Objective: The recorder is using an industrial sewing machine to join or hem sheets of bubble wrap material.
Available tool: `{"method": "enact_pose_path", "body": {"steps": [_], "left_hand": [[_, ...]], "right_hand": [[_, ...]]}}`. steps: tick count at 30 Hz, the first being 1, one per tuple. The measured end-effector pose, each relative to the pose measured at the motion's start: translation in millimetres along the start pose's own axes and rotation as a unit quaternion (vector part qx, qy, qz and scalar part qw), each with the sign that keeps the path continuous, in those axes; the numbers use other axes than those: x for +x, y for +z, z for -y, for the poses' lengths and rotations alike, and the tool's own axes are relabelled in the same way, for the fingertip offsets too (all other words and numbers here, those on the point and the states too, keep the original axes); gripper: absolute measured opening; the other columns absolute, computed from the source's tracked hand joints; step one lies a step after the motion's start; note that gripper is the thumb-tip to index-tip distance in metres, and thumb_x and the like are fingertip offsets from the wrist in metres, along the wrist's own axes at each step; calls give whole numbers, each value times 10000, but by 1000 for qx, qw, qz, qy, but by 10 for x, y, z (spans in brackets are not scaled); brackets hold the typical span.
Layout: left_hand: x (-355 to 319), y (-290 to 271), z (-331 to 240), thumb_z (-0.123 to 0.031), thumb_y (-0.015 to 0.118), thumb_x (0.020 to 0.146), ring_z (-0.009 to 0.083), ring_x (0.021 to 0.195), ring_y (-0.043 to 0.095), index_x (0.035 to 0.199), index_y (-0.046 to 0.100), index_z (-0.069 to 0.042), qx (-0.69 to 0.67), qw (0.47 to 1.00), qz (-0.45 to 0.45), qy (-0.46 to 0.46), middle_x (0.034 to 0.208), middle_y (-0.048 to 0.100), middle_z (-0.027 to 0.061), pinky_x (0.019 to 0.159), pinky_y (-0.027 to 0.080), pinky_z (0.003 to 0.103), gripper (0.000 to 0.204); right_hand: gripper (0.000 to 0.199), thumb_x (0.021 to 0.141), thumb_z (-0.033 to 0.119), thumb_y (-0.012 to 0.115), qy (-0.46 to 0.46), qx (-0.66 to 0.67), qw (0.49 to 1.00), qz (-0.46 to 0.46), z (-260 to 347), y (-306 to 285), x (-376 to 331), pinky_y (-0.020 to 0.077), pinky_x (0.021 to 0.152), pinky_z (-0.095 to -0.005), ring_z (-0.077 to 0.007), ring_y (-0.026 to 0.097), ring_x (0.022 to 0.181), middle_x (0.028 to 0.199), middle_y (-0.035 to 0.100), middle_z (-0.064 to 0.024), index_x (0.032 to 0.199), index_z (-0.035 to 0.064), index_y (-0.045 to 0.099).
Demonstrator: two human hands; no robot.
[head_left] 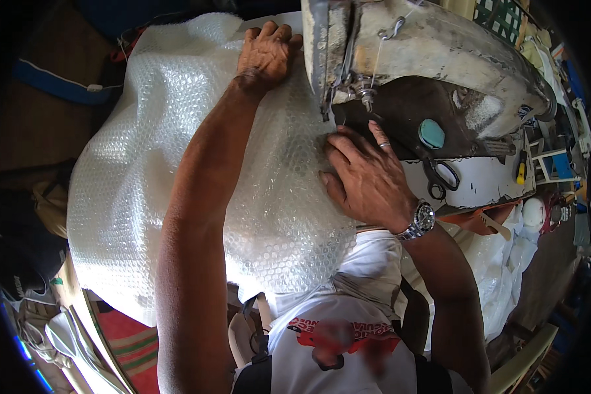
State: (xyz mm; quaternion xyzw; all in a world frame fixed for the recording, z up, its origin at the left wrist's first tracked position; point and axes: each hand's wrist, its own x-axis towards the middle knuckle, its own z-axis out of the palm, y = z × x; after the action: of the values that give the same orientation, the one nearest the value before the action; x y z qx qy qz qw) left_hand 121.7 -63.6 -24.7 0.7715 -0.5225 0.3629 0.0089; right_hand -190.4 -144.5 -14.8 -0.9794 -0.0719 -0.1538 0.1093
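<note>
A big sheet of bubble wrap (157,131) spreads over the work surface and hangs toward my lap. At its far edge, beside the sewing machine head, my left hand (267,56) is closed on the wrap with its fingers bent; the fingertips are hidden. My right hand (371,174), with a ring and a wristwatch, lies with fingers apart by the near right part of the wrap. Its fingertips are just short of the needle area of a worn, beige sewing machine (433,39). Whether the wrap lies under the needle is hidden.
Right of my right hand lie black-handled scissors (440,177) and a rounded teal piece (431,133) on the machine bed. A yellow-handled tool (521,168) is farther right. An orange-brown tray (482,220) and clear plastic sheeting (496,282) are below the table edge.
</note>
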Motion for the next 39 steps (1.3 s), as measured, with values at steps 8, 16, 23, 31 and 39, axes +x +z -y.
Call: {"method": "enact_pose_path", "body": {"steps": [8, 16, 23, 31, 39], "left_hand": [[82, -2, 117, -152, 597, 952, 221, 1192, 588, 1173, 715, -159, 67, 994, -73, 40, 1213, 663, 14, 1023, 421, 473, 250], [-778, -2423, -501, -190, 666, 1027, 249, 722, 723, 1055, 746, -46, -330, 896, 287, -75, 885, 763, 106, 694, 586, 391, 167], [-2924, -3007, -820, -134, 735, 863, 208, 990, 726, 1115, 765, -126, -397, 726, 561, -20, 1108, 763, 75, 873, 576, 373, 253], [-3016, -2541, 312, -309, 656, 1017, 385, 1120, 699, 1317, 666, -6, -155, 920, 75, -353, 1267, 704, 228, 902, 582, 493, 426], [-4035, -1355, 499, -494, 595, 1044, 339, 1556, 352, 1639, 391, -148, -102, 907, 222, -343, 1677, 402, 142, 1297, 238, 534, 718]], "right_hand": [[457, 1005, 353, 601, 81, -26, 995, -46, 96, 147, 26, 341, 1165, -609, -347, 511, 1341, 1422, 584, -136, 1311, 21, 673], [209, 1013, 202, 660, 52, 263, 951, -153, 291, -389, -587, 538, 732, -442, -351, 681, 826, 919, 677, -144, 1094, 18, 716], [229, 1022, 242, 635, -8, 381, 875, 299, 606, 181, -1366, 554, 725, -464, -356, 720, 747, 858, 736, -179, 1131, 86, 763], [449, 1046, 425, 606, -1, 298, 927, 227, 1315, 604, -1019, 579, 720, -498, -397, 740, 758, 790, 723, -235, 1300, 71, 714], [400, 960, 319, 800, 91, 527, 844, 42, 1233, 1524, -989, 571, 853, -347, -205, 725, 934, 1063, 787, -139, 1183, -7, 734]]}}
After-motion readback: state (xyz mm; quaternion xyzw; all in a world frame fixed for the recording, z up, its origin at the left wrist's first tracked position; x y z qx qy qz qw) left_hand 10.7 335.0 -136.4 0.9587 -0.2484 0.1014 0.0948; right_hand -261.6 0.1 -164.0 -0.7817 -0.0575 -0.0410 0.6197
